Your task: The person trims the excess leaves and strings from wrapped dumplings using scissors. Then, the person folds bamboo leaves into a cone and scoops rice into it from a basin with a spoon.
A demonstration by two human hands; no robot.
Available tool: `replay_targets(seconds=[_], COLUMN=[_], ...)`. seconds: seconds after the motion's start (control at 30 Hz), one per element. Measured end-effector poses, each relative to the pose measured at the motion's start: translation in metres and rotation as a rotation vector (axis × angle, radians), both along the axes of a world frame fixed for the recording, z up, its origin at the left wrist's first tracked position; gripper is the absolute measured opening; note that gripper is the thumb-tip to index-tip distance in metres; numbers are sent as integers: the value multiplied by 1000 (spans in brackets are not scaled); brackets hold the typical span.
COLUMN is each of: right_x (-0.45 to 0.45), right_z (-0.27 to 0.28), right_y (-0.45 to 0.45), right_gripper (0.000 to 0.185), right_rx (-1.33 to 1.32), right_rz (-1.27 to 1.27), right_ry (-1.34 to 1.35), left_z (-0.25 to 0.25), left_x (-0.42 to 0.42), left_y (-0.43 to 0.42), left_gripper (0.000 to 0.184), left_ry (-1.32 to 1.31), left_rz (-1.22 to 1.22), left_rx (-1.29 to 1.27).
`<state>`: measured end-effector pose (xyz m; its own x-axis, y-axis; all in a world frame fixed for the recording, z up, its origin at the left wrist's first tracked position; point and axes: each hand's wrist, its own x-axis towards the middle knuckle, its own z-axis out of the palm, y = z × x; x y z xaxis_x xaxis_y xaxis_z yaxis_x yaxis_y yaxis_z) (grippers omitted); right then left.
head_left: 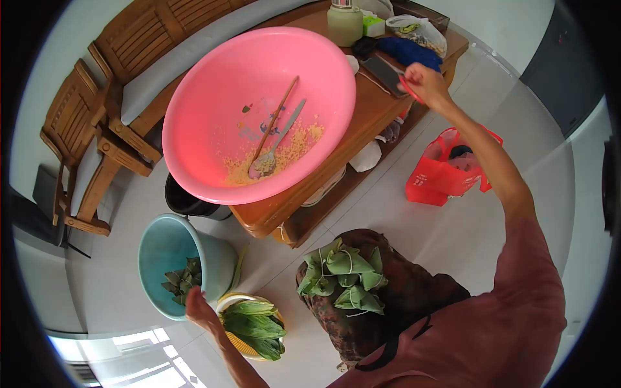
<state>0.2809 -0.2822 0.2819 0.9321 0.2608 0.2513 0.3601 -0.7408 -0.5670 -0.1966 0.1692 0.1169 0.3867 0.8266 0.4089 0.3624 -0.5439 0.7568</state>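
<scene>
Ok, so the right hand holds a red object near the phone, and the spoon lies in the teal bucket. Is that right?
Not quite: the spoon lies in the pink basin, not the teal bucket, as the head view shows. The rest stands: the right hand holds a red object near the phone.
</scene>
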Motion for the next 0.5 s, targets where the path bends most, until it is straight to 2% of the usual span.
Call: replay_targets(seconds=[0.07, 0.17, 0.23, 0.3, 0.33, 0.4, 0.43, 0.47, 0.5], right_x=[82, 128, 143, 141, 147, 196, 156, 198, 220], right_z=[-29, -46, -43, -32, -33, -55, -31, -42, -45], right_y=[-19, -21, -25, -24, -30, -53, -31, -47, -55], right_gripper=[25, 20, 19, 18, 16, 18, 26, 35, 34], right_rx=[80, -313, -328, -451, -331, -103, -478, -666, -713], right_rz=[52, -123, -42, 66, 170, 441, 221, 308, 288], right_ry=[-57, -191, -94, -67, 85, 181, -75, -289, -255], left_z=[-14, -24, -46, -70, -70, -67, -84, -89, -76], left_x=[-18, -50, -77, -98, -104, -118, -127, -120, -101], left_y=[-23, -59, -75, -72, -79, -92, -88, -86, -81], left_gripper=[17, 17, 18, 19, 19, 22, 23, 23, 26], left_ry=[13, 69, 45, 62, 126, 261, 143, 253, 389], left_rz=[-22, -31, -4, -91, -44, 42, 65, 106, 92], left_rx=[-110, -346, -480, -348, -399, -504, -635, -489, -460])
